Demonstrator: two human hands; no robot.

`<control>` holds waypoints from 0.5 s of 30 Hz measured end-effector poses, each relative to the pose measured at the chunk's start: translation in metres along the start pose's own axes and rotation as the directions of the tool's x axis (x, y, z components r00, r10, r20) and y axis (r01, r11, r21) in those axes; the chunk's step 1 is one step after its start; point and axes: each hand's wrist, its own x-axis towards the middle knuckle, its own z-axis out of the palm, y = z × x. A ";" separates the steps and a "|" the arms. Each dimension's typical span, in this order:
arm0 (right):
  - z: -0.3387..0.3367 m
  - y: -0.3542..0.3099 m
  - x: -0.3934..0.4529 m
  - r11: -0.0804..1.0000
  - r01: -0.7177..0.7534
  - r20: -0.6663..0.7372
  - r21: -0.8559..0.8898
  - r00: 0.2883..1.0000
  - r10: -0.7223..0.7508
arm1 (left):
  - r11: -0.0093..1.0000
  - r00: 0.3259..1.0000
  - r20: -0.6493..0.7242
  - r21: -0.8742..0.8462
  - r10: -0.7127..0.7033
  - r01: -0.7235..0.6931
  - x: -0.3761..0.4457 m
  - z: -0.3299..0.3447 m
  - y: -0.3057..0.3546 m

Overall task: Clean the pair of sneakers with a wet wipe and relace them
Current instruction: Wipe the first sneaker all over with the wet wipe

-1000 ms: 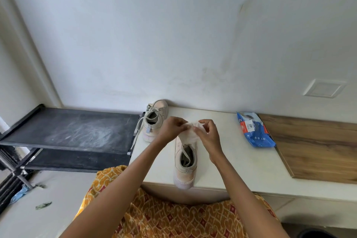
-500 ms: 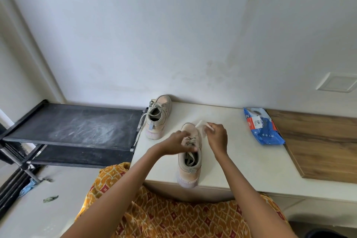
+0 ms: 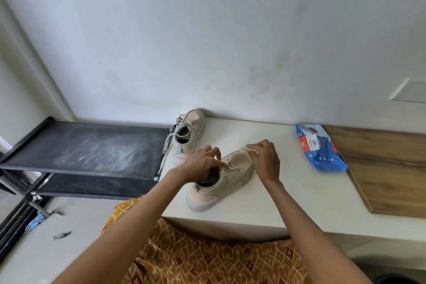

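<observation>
Two beige sneakers stand on the white table (image 3: 288, 196). The near sneaker (image 3: 221, 182) lies at an angle, toe pointing away to the right. My left hand (image 3: 202, 161) grips it at the tongue and laces, fingers partly inside the opening. My right hand (image 3: 265, 159) pinches a folded white wet wipe (image 3: 247, 148) just above the toe. The second sneaker (image 3: 190, 131) stands at the table's back left corner, its loose lace hanging over the edge.
A blue wet wipe pack (image 3: 319, 146) lies at the back right, beside a wooden board (image 3: 382, 168). A black dusty shoe rack (image 3: 92, 147) stands left of the table. White wall is close behind. My patterned orange clothing (image 3: 207, 258) is below.
Both hands came down from holding the wipe above the shoe. My left hand took hold of the near sneaker and turned its toe to the right; my right hand kept the wipe.
</observation>
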 end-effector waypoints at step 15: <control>-0.008 0.005 -0.016 0.974 0.073 0.046 -0.213 0.997 -0.065 | 0.995 0.989 -0.127 0.070 0.073 -0.064 0.002 -0.008 0.002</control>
